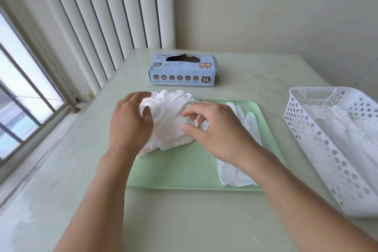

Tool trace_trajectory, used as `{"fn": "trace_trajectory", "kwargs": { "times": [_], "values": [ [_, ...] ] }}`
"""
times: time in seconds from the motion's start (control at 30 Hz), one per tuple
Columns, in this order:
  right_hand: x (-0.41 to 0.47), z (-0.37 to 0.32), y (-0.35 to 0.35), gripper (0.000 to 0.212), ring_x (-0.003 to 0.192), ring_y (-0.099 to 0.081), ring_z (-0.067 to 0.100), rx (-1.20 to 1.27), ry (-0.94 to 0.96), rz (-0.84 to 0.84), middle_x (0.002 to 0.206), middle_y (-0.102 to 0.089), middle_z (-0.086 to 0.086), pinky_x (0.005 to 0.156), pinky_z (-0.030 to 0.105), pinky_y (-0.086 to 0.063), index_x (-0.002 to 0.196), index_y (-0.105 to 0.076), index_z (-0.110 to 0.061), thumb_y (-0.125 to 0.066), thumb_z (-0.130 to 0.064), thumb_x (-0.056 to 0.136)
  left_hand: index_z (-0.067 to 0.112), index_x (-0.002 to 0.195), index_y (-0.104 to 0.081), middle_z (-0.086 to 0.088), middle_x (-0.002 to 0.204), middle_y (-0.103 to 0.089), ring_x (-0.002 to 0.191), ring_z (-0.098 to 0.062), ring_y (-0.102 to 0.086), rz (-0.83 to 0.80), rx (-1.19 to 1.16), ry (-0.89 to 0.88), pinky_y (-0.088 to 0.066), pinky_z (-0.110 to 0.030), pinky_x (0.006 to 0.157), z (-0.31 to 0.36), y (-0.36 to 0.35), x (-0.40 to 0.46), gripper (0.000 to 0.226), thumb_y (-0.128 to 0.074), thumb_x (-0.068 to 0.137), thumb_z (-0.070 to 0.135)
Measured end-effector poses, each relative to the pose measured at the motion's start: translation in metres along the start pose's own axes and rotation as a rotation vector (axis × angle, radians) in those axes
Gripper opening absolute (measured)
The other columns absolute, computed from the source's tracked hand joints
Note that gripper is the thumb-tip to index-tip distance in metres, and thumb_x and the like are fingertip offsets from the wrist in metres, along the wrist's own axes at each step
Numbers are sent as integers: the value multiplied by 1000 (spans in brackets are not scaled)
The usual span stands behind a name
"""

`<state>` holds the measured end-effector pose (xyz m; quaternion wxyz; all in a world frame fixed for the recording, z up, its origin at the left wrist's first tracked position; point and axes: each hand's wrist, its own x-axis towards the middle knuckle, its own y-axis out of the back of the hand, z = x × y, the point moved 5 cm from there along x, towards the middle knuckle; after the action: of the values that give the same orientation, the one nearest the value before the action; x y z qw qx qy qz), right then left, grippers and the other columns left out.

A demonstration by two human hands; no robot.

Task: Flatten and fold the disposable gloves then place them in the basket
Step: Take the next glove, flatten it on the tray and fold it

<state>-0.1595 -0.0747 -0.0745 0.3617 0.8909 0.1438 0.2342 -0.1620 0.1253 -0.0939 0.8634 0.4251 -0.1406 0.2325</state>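
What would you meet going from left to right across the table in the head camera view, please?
Left hand → crumpled pile of gloves → right hand → flat glove on the green tray → white basket. The blue glove box sits farther back, above the pile, so I leave it out of the order.

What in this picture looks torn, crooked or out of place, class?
The blue glove box has a ragged, torn opening on top. The crumpled heap of gloves spills over the far left edge of the green tray onto the table, where both hands are at it. One glove lies flat on the tray's right side.
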Motion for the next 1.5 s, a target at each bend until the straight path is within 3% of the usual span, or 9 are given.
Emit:
{"fn": "trace_trajectory", "kwargs": {
  "times": [0.2, 0.37, 0.67, 0.77, 0.9, 1.07, 1.23, 1.37, 1.5],
  "values": [
    [50, -39, -72, 37, 106, -62, 23, -313, -12, -122, 112, -67, 0, 83, 33, -48, 111, -72, -25, -81, -44, 81, 14, 123, -70, -6, 119, -72, 112, -28, -63, -35, -93, 239, -42, -26, 86, -50, 0, 3, 42, -49, 92, -5],
    [72, -5, -67, 18, 69, -66, 14, -94, -172, -78, 68, -71, -7, 63, 28, -47, 72, -77, -23, -86, -37, 77, 13, 120, -69, 4, 101, -69, 99, -21, -63, -21, -213, 187, -41, -26, 78, -53, -1, 4, 33, -40, 107, 24],
    [79, 24, -28, 28, 50, -49, 2, 190, -185, -26, 52, -56, -19, 56, 14, -38, 77, -76, -5, -69, -25, 95, 15, 116, -70, 2, 110, -71, 106, -18, -61, -103, -329, 170, -45, -29, 88, -53, -9, 14, 81, -15, 96, 71],
    [81, 33, -18, 43, 52, -30, 9, 174, -175, 7, 56, -34, -3, 53, 25, -29, 68, -58, 6, -64, -24, 99, 12, 117, -66, 3, 115, -64, 115, -21, -56, -149, -222, 115, -38, -28, 90, -52, -12, 13, 77, -30, 95, 77],
    [81, 51, -2, 34, 60, -46, 17, 152, -256, 140, 62, -56, 5, 62, 30, -39, 74, -68, 0, -62, -22, 99, 23, 136, -58, 6, 137, -54, 130, -19, -47, -214, -102, 75, -33, -26, 104, -57, -16, 12, 67, -60, 86, 69],
    [77, 55, 29, 20, 64, -66, 15, 981, -532, 266, 74, -72, 5, 61, 32, -57, 88, -70, -6, -59, -17, 101, 25, 140, -55, 9, 141, -51, 130, -11, -47, -102, -84, 9, -32, -18, 106, -57, -1, 13, 62, -78, 83, 20],
    [60, 27, 62, 16, 67, -70, 15, 1309, -542, 284, 74, -73, 6, 60, 27, -60, 97, -67, -6, -57, -18, 102, 20, 126, -67, 5, 132, -64, 129, -10, -55, 63, -476, -107, -38, -25, 107, -4, 22, 4, 48, -64, 79, 33],
    [30, 2, 67, 17, 66, -71, 19, 1202, -431, 159, 83, -75, 13, 57, 27, -58, 101, -67, -3, -55, -15, 102, 17, 118, -73, 4, 120, -74, 119, -11, -65, -401, -733, -70, -49, -34, 106, 81, 8, -4, 59, -54, 88, 64],
    [-4, -1, 71, 16, 73, -71, 22, 1053, -419, 107, 92, -75, 15, 62, 29, -58, 104, -71, -3, -61, -15, 99, 8, 110, -74, -12, 104, -77, 101, -23, -73, -577, -832, -4, -57, -35, 91, 129, -1, -5, 45, -60, 97, 48]
  ]
}}
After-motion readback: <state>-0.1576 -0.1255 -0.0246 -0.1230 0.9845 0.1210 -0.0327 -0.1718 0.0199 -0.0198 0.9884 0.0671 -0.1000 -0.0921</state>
